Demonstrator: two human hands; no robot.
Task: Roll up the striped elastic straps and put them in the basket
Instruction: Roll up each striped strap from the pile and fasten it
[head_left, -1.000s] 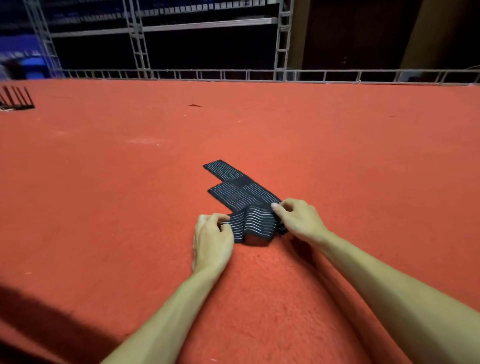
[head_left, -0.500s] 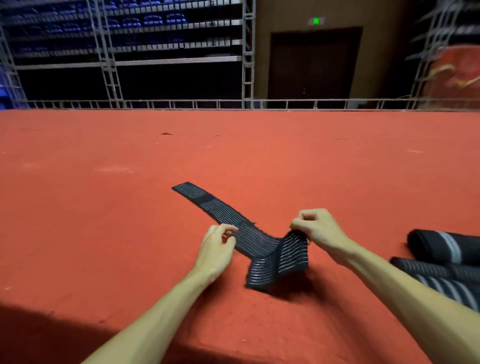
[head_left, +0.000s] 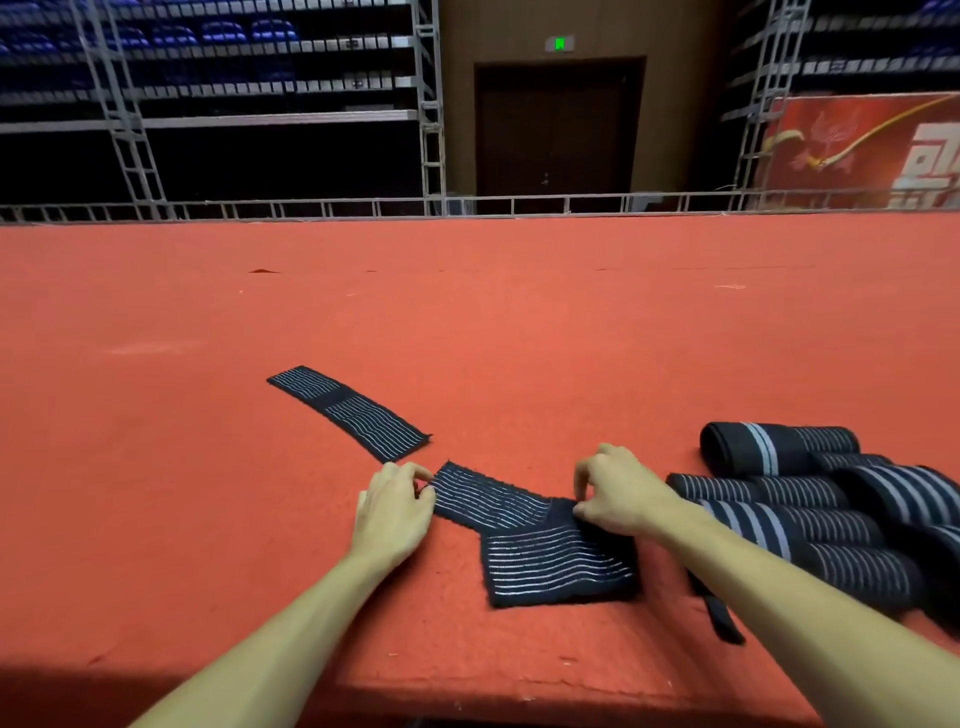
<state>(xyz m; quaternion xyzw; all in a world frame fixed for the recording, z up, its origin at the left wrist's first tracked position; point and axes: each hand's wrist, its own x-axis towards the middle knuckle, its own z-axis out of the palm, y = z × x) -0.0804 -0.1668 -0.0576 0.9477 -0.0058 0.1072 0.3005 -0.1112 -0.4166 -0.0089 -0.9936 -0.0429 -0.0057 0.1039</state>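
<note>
Carpet (head_left: 519, 322), red, fills the head view, with two bare forearms reaching in from below. A dark strap (head_left: 556, 566) with thin pale stripes lies on it near the front edge, bent at a corner: one arm runs up and left, and the wider part lies flat toward the viewer. The left hand (head_left: 395, 512) is at the strap's left end, thumb and fingertips closed on that end in a pinch. The right hand (head_left: 618, 493) is at the strap's bend, fingers curled down and pinching the cloth there. Just beyond the strap's left end, a flat piece (head_left: 348, 413) of the same striped cloth stretches away to the left; whether it joins the strap cannot be told. Right of the strap, past the right forearm, sits a heap of rolls (head_left: 779, 449), dark with pale stripes, touching one another. Far behind the strap, a metal rail (head_left: 311, 208) borders the carpet, with a dark door (head_left: 558, 130) beyond.
</note>
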